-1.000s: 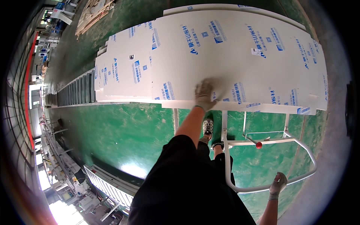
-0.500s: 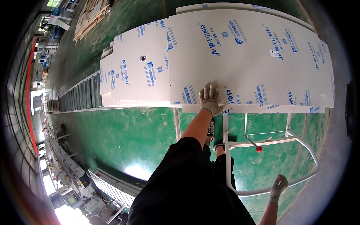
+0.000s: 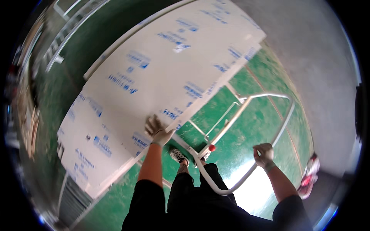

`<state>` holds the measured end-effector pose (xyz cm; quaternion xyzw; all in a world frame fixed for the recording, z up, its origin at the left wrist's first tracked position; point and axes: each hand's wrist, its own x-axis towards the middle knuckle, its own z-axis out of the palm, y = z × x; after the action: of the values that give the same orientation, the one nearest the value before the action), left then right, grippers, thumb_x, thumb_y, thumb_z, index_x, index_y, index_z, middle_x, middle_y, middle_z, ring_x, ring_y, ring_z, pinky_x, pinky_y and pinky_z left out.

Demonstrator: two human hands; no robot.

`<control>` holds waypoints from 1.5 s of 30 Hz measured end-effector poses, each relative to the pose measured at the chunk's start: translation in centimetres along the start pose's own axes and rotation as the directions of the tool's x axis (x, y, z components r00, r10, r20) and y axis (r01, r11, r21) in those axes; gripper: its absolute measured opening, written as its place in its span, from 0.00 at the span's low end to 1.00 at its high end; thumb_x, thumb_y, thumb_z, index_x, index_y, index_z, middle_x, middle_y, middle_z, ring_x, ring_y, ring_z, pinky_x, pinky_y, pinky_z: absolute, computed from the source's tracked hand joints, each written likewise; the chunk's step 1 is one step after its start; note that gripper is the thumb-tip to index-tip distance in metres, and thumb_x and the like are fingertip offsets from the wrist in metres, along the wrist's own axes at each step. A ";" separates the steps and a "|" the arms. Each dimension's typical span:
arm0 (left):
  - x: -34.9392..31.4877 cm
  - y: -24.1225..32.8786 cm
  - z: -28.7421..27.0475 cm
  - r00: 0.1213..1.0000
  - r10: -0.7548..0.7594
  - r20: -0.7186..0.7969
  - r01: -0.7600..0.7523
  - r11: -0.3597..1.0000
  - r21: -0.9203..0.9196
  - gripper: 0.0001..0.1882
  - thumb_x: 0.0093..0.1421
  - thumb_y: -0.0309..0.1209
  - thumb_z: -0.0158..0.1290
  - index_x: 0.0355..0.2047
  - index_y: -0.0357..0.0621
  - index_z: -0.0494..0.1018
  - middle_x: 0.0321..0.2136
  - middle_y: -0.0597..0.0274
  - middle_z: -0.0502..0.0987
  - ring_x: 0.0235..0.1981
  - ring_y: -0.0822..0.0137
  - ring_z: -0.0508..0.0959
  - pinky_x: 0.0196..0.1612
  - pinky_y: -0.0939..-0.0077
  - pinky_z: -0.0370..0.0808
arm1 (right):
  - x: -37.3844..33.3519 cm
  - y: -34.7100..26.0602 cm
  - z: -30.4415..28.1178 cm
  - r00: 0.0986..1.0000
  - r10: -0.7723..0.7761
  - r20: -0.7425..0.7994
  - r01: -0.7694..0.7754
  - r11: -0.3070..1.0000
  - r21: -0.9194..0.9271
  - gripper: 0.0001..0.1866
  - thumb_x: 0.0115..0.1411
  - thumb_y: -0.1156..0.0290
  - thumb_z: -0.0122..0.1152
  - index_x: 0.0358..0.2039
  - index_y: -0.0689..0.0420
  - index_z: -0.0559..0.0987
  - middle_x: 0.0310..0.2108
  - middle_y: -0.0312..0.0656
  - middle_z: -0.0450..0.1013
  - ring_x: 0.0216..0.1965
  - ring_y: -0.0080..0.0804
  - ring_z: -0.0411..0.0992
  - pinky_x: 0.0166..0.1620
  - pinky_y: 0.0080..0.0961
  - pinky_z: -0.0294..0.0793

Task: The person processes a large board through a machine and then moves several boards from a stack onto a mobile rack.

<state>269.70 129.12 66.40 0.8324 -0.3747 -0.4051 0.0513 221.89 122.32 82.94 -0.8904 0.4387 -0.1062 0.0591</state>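
My left hand [image 3: 157, 131], in a pale glove, lies flat with spread fingers on the near edge of a large white board [image 3: 154, 77] with blue print. That board tops a stack of sheets, and another sheet edge shows along its far side. My right hand [image 3: 264, 154], also gloved, is closed round the bent metal tube handle [image 3: 283, 125] of a cart frame, at its right-hand side. A red ball knob [image 3: 212, 148] on a thin rod sits by the handle's crossbar [image 3: 227, 125].
My shoes [image 3: 178, 155] stand on the green floor [image 3: 246, 115] between the boards and the handle. A grey roller conveyor [image 3: 73, 200] lies at lower left. Timber strips [image 3: 32, 133] lie at far left. A red and white object [image 3: 308, 179], blurred, is at the right.
The view has turned, so the boards now slant from lower left to upper right. My left hand remains flat on the board, and my right hand stays at the tube handle.
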 end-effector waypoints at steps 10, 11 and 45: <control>-1.4 -15.3 -0.2 0.904 0.338 -0.262 -0.198 0.874 0.444 0.60 0.51 0.63 0.59 0.73 0.46 0.43 0.74 0.50 0.38 0.74 0.43 0.32 0.72 0.42 0.33 | -0.4 -0.2 1.5 0.999 -0.039 0.012 0.038 0.998 0.054 0.09 0.44 0.75 0.65 0.29 0.49 0.83 0.23 0.38 0.77 0.29 0.41 0.76 0.40 0.39 0.75; -0.6 -16.2 0.5 0.761 0.522 -0.385 -0.338 0.826 0.451 0.61 0.50 0.65 0.58 0.73 0.44 0.41 0.74 0.48 0.38 0.74 0.43 0.30 0.72 0.42 0.31 | -0.8 -0.1 2.1 0.998 -0.062 -0.032 0.064 0.996 0.055 0.10 0.45 0.75 0.65 0.30 0.50 0.83 0.23 0.38 0.76 0.28 0.42 0.75 0.39 0.40 0.74; 2.6 -15.8 3.0 0.771 0.425 -0.474 -0.269 0.893 0.362 0.48 0.62 0.64 0.45 0.74 0.50 0.47 0.75 0.55 0.38 0.75 0.47 0.31 0.73 0.48 0.27 | -10.0 -13.7 5.7 0.993 -0.083 0.079 0.072 0.989 0.128 0.05 0.63 0.73 0.54 0.34 0.58 0.79 0.29 0.42 0.73 0.37 0.45 0.71 0.44 0.42 0.70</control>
<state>277.78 139.32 56.59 0.8265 -0.5453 -0.0812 0.1142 227.91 138.65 78.81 -0.9050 0.3933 -0.0981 0.1291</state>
